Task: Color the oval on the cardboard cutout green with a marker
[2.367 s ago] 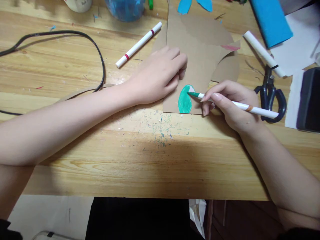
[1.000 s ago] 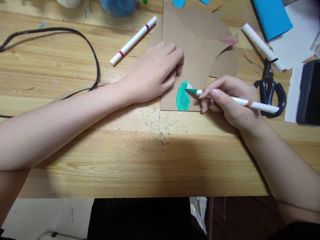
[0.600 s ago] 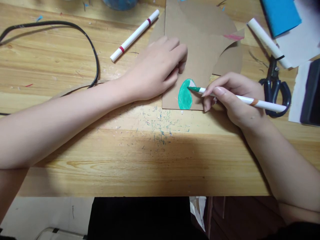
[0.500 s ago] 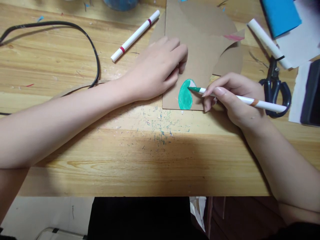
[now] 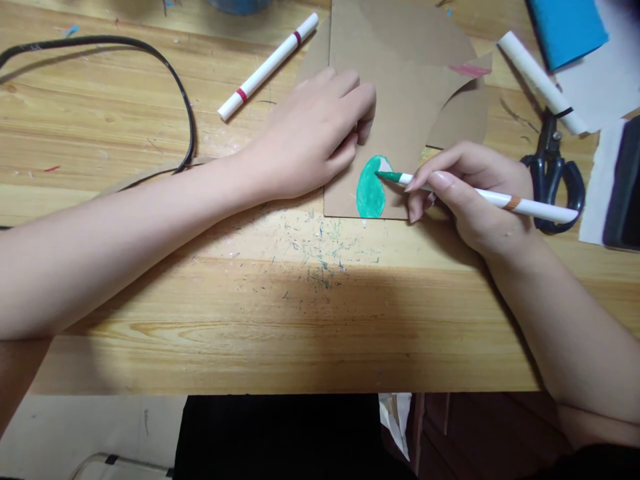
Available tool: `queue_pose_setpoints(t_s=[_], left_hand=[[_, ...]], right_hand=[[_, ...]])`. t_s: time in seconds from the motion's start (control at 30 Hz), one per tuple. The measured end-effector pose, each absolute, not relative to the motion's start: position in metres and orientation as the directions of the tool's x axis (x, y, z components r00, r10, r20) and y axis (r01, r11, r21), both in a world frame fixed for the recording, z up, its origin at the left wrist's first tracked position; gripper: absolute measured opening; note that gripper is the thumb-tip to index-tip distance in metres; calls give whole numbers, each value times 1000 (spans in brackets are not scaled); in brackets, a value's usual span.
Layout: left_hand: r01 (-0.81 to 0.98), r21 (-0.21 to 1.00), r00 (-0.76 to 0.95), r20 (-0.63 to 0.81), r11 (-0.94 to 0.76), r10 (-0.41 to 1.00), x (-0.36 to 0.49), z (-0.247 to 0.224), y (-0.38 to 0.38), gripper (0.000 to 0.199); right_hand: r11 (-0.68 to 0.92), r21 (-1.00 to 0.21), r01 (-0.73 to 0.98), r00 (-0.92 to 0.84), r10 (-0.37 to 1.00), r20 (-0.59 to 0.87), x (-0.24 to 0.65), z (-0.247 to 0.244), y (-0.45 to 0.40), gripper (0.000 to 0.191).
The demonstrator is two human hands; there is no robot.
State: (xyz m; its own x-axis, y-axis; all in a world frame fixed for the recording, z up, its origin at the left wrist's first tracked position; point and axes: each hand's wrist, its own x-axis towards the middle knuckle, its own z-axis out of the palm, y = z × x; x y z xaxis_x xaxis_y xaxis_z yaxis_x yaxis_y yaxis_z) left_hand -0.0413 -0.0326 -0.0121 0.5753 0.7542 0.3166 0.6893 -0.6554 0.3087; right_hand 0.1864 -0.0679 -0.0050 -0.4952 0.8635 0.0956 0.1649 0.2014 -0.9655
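Observation:
My right hand (image 5: 465,183) is closed in a writing grip on a white marker (image 5: 493,198) with a green tip and an orange-brown band. The tip touches a small oval (image 5: 371,190) coloured green, whose upper right part is still whitish. This oval lies at the near edge of a brown cardboard sheet (image 5: 400,80). My left hand (image 5: 325,130) rests on the left side of the cardboard, knuckles up and fingers curled under, with no object visible in it. Its fingertips are partly hidden.
A white marker with red bands (image 5: 269,67) lies left of the cardboard. Black-handled scissors (image 5: 553,173), another white marker (image 5: 537,80), blue paper (image 5: 570,30) and a dark device (image 5: 623,193) are at right. A black cable (image 5: 187,113) loops at left. Coloured marks speckle the wooden table (image 5: 280,333).
The view has shifted slightly. The marker tip stays at the whitish part of the oval, and both hands hold nearly the same positions.

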Motion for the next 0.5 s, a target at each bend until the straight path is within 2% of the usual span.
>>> queue_pose_setpoints(t_s=[0.13, 0.37, 0.5], left_hand=[[687, 301, 582, 316, -661, 749, -41, -13, -32, 20], [679, 315, 574, 335, -663, 747, -41, -14, -33, 20], [712, 294, 571, 288, -638, 769, -40, -10, -34, 24]], right_hand=[[265, -951, 158, -500, 852, 154, 187, -8, -66, 12], [271, -956, 108, -511, 841, 180, 187, -10, -64, 11], [271, -956, 111, -500, 847, 182, 188, -11, -64, 13]])
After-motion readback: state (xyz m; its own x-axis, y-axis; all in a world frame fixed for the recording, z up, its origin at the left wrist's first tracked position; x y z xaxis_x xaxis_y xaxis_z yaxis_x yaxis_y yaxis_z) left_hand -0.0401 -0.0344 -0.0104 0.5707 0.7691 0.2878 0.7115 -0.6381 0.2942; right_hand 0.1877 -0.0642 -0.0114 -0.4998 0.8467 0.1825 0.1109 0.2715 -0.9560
